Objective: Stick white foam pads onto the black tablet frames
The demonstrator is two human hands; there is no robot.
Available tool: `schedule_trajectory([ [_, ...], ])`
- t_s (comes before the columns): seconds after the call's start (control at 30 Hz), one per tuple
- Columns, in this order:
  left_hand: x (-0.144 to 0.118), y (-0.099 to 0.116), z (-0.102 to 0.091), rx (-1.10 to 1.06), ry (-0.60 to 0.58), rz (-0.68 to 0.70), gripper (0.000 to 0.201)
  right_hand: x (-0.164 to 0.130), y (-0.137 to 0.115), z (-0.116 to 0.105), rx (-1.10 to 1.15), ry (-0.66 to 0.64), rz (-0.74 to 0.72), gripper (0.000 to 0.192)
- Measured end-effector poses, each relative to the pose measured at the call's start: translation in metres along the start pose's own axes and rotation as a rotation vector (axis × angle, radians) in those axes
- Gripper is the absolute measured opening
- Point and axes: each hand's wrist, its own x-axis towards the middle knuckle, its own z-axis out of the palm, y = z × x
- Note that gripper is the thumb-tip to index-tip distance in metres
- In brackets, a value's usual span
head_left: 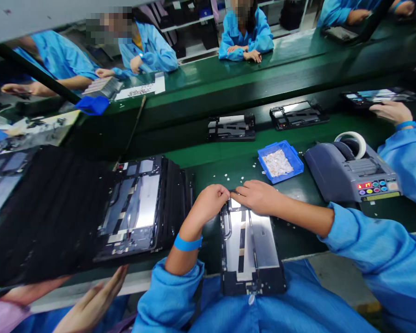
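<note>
A tablet housing with its inner parts bare lies in front of me, its near end over the table edge at my lap. At its far left corner, my left hand has thumb and forefinger pinched together; what is between them is too small to make out. My right hand bends over the far edge, fingers closed and fingertips close to the left ones. Whatever the right fingers hold is hidden. A blue tray of small white pieces sits beyond my right hand, with loose bits around it.
A grey tape dispenser stands on the right, near a co-worker's hand. Stacked tablet housings rise at my left, above another person's hand. More housings lie along the green line. Co-workers sit opposite.
</note>
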Motion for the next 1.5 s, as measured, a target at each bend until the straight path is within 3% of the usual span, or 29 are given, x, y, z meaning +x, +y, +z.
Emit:
schedule_trajectory([
  [0.2,-0.003,0.000,-0.004,-0.100,-0.028,0.006,0.018,0.001,0.000,-0.001,-0.005,-0.005,0.000,0.029],
  [1.0,-0.002,-0.008,0.010,0.010,0.076,0.003,0.019,0.001,-0.001,-0.002,-0.019,-0.003,0.000,0.030],
  [1.23,-0.010,-0.012,0.023,0.047,0.223,0.035,0.013,0.001,-0.001,-0.005,0.004,-0.022,0.011,0.031],
  [1.3,-0.011,-0.015,0.027,-0.001,0.269,0.012,0.004,0.001,-0.001,-0.006,0.014,-0.020,0.010,0.032],
  [1.4,-0.011,-0.020,0.031,-0.142,0.280,-0.067,0.021,0.001,0.000,-0.005,0.046,-0.013,0.007,0.032],
  [1.5,-0.010,-0.025,0.034,-0.247,0.271,-0.105,0.025,0.000,0.001,-0.004,0.072,-0.010,0.013,0.031],
])
